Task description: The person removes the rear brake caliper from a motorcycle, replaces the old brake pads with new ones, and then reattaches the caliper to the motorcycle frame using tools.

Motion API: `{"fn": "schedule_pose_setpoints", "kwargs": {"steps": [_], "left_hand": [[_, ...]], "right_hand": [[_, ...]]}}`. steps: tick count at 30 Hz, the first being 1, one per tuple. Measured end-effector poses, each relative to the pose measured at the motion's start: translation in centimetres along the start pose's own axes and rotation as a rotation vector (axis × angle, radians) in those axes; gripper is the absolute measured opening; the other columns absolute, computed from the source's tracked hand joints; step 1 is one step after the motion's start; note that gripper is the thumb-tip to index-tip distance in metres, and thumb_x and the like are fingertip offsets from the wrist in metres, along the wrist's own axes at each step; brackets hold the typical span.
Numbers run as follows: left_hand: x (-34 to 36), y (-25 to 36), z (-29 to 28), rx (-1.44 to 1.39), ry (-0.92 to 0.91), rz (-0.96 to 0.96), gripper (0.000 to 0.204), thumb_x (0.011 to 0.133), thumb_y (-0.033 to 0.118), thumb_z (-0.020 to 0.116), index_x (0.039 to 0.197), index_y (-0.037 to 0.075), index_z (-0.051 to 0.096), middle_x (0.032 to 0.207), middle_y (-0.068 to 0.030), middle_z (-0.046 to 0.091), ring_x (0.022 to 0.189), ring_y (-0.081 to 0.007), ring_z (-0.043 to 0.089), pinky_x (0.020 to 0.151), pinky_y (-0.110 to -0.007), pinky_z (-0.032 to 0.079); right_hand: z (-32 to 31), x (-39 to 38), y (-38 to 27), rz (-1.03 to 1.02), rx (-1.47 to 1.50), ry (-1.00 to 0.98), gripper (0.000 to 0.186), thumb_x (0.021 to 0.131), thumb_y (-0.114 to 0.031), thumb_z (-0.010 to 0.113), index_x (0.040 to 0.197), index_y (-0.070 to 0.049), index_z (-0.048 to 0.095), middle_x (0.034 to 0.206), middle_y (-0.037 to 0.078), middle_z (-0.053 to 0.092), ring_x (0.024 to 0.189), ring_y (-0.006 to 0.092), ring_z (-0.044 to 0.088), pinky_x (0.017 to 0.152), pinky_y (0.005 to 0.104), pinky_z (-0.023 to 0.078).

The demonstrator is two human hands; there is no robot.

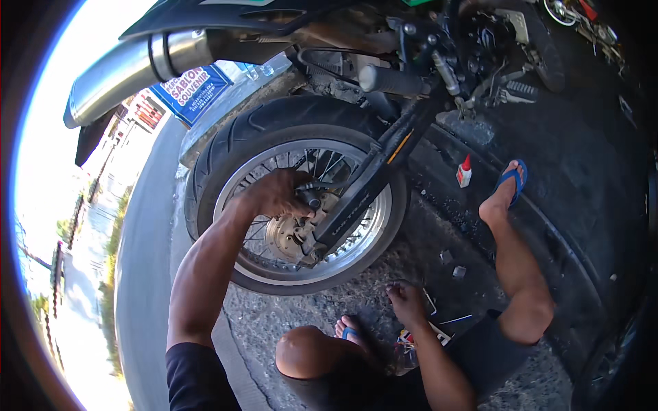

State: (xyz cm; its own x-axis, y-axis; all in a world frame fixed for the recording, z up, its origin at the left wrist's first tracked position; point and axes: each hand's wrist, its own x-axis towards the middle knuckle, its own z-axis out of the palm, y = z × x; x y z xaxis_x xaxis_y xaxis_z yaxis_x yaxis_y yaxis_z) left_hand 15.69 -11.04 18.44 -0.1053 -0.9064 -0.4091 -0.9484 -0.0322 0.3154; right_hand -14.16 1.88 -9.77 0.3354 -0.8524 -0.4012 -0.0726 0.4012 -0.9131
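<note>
A motorcycle wheel (216, 161) with spokes, silver rim and black tyre stands before me, with a brake disc (279, 235) at its hub and a black swingarm (353, 198) crossing it. My left hand (277, 193) reaches to the spokes above the disc, fingers wrapped round a dark metal part, apparently the brake caliper (313, 203). My right hand (404, 301) is held low near my knee, fingers curled closed; what they hold, if anything, is hidden. Beside it lie tools (444, 337) on the ground, partly covered by my arm.
The motorcycle's exhaust (116, 79) and footpeg area (514, 92) are overhead. A red-capped white bottle (463, 171) stands near my sandalled foot (510, 181). A blue banner (192, 96), concrete ledge (264, 89) and road (147, 260) lie left. Another motorbike (582, 20) is far right.
</note>
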Motion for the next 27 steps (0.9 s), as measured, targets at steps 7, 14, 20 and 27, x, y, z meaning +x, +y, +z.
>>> {"fn": "schedule_pose_setpoints", "kwargs": {"steps": [7, 14, 20, 27], "left_hand": [[1.8, 2.0, 0.1, 0.248, -0.233, -0.041, 0.076, 0.067, 0.029, 0.090, 0.134, 0.005, 0.064, 0.122, -0.0202, 0.068, 0.117, -0.0361, 0.065, 0.103, -0.042, 0.049], [0.7, 2.4, 1.6, 0.132, -0.052, -0.040, 0.093, 0.062, 0.018, 0.094, 0.144, 0.001, 0.052, 0.137, -0.0185, 0.062, 0.127, -0.0373, 0.060, 0.112, -0.041, 0.046], [-1.7, 1.1, 6.2, 0.130, 0.479, -0.061, 0.094, 0.062, 0.020, 0.093, 0.144, 0.003, 0.049, 0.128, -0.0196, 0.064, 0.119, -0.0403, 0.062, 0.104, -0.047, 0.051], [-1.3, -1.0, 8.7, 0.090, 0.761, 0.097, 0.059, 0.070, 0.015, 0.086, 0.123, 0.004, 0.062, 0.108, -0.0160, 0.073, 0.097, -0.0294, 0.073, 0.084, -0.041, 0.060]], "right_hand": [[-2.7, 1.4, -2.1, -0.034, 0.037, 0.078, 0.025, 0.098, -0.020, 0.063, 0.089, 0.003, 0.068, 0.072, 0.011, 0.068, 0.068, 0.0171, 0.066, 0.063, 0.0363, 0.050], [-3.0, 2.1, -2.4, -0.012, 0.036, 0.170, 0.028, 0.097, -0.022, 0.063, 0.086, 0.003, 0.067, 0.072, 0.016, 0.067, 0.069, 0.0219, 0.067, 0.066, 0.0401, 0.049], [-2.1, 3.1, 0.5, 0.017, -0.067, 0.063, 0.030, 0.095, -0.026, 0.065, 0.092, 0.003, 0.071, 0.082, 0.020, 0.072, 0.081, 0.0333, 0.073, 0.074, 0.0438, 0.052], [0.2, 4.5, 8.7, 0.268, -0.391, -0.024, 0.044, 0.093, -0.038, 0.064, 0.107, 0.003, 0.072, 0.109, 0.027, 0.071, 0.109, 0.0437, 0.068, 0.095, 0.0508, 0.054]]}}
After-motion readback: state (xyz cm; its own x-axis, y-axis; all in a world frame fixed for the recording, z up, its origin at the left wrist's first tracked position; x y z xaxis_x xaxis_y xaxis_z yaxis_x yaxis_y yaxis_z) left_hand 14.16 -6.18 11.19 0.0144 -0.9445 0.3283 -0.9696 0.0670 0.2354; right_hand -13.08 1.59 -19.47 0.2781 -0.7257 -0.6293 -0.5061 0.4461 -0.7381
